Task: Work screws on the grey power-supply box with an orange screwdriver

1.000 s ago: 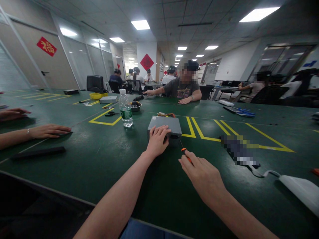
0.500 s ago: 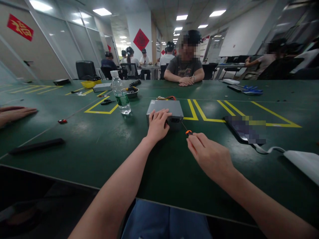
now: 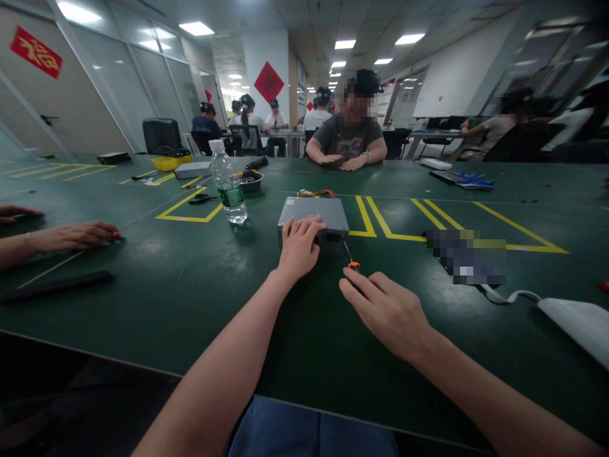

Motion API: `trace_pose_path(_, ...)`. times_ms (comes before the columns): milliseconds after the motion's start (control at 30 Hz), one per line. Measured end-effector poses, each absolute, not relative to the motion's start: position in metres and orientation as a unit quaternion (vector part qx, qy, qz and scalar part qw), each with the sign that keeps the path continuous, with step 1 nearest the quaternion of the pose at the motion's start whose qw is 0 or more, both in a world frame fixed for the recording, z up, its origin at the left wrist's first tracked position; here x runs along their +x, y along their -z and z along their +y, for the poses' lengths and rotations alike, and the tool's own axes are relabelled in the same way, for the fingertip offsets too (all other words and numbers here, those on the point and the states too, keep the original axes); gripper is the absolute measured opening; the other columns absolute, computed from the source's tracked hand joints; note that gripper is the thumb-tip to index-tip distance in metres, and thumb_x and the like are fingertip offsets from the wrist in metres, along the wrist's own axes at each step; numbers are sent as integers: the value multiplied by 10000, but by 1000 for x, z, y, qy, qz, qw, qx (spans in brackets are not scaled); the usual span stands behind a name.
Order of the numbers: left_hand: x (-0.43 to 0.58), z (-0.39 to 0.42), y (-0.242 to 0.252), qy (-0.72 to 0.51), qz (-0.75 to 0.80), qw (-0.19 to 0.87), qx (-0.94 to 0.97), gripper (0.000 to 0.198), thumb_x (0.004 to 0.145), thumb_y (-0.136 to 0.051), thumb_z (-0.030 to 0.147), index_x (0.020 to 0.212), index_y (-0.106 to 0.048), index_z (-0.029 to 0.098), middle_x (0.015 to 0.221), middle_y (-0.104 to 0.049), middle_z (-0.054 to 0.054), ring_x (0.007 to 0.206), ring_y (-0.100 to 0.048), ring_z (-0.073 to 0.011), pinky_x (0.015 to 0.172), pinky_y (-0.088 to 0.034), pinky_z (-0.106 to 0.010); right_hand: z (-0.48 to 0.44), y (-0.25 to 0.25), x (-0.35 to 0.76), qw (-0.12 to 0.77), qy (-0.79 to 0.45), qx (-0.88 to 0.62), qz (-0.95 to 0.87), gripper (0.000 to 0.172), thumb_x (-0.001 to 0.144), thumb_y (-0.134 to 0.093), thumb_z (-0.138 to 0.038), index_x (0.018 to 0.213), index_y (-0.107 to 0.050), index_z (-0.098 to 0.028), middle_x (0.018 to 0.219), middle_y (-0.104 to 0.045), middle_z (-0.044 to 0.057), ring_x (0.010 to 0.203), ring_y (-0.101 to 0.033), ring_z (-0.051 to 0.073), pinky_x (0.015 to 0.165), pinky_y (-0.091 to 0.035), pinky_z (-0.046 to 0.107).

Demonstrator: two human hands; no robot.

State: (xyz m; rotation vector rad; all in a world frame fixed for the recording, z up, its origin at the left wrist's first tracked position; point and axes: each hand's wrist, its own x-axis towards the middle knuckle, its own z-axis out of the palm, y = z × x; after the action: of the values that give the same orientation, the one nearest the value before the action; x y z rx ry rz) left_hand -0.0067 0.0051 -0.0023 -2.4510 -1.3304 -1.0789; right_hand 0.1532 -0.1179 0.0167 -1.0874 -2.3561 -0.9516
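A grey metal computer power supply [image 3: 333,212] sits on the green table in front of me, coloured wires bunched behind it. My left hand [image 3: 299,244] grips it, fingers spread across the top and the thumb down at the front face. My right hand [image 3: 387,311] holds a screwdriver [image 3: 353,266] by its orange and black handle, mostly hidden by the fingers. Its thin shaft points up to the box's lower front right corner; whether the tip sits in a screw is too small to tell.
A water bottle [image 3: 231,184] stands left of the box, near a metal bowl [image 3: 252,184] of tools. At right lie a phone [image 3: 457,257] and a white cabled object [image 3: 578,324]. A co-worker's hand [image 3: 80,235] touches a small red item at left. Another person sits opposite.
My right hand and the screwdriver have shifted slightly left and down, and its fingers are straighter. A co-worker's hand has reached in from the left to the red item. The person opposite has parted their hands.
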Motion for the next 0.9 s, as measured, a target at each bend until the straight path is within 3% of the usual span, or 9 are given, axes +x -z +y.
trace_pose_path(200,-7,5,2,352,-450,69,-818,446,701,-439,80,1100,-478,278,1290,-466,46,1231,-357,-171,1101,-118,-387,-123,-27,145,233,187,-462,-835,159,856,-427,-238,783,-552,-172,984,-594,85,783,-522,183,665,-436,321)
trace_pose_path(333,-7,4,1,348,-455,70,-817,445,702,-438,81,1097,-481,280,1286,-470,51,1231,-357,-169,1100,-120,-385,-129,-33,143,253,63,-489,-832,139,839,-398,-224,865,-518,-158,1059,-523,112,954,-519,202,790,-453,346)
trace_pose_path(467,-7,4,1,350,-452,74,-817,446,701,-435,78,1100,-482,272,1279,-477,45,1227,-360,-169,1099,-120,-385,-126,-31,146,209,91,-467,-854,197,842,-435,-244,988,-530,-151,1135,-499,128,877,-553,178,698,-477,307)
trace_pose_path(633,-7,4,1,349,-455,81,-815,430,707,-441,89,1095,-482,270,1277,-481,49,1223,-362,-158,1099,-114,-374,-118,-29,150,151,198,-388,-888,142,819,-493,-267,795,-594,-171,975,-594,97,770,-538,192,655,-439,339)
trace_pose_path(767,-7,3,0,347,-455,88,-815,426,710,-436,86,1090,-486,272,1276,-484,51,1222,-364,-153,1099,-117,-369,-116,-32,155,167,120,-387,-899,97,805,-517,-261,795,-568,-179,966,-563,74,834,-519,181,700,-452,314)
trace_pose_path(900,-6,3,0,345,-456,88,-815,431,709,-441,87,1095,-486,274,1278,-483,49,1222,-365,-157,1099,-120,-371,-117,-37,161,239,44,-427,-871,101,808,-494,-261,869,-491,-179,985,-525,69,832,-527,157,682,-471,285)
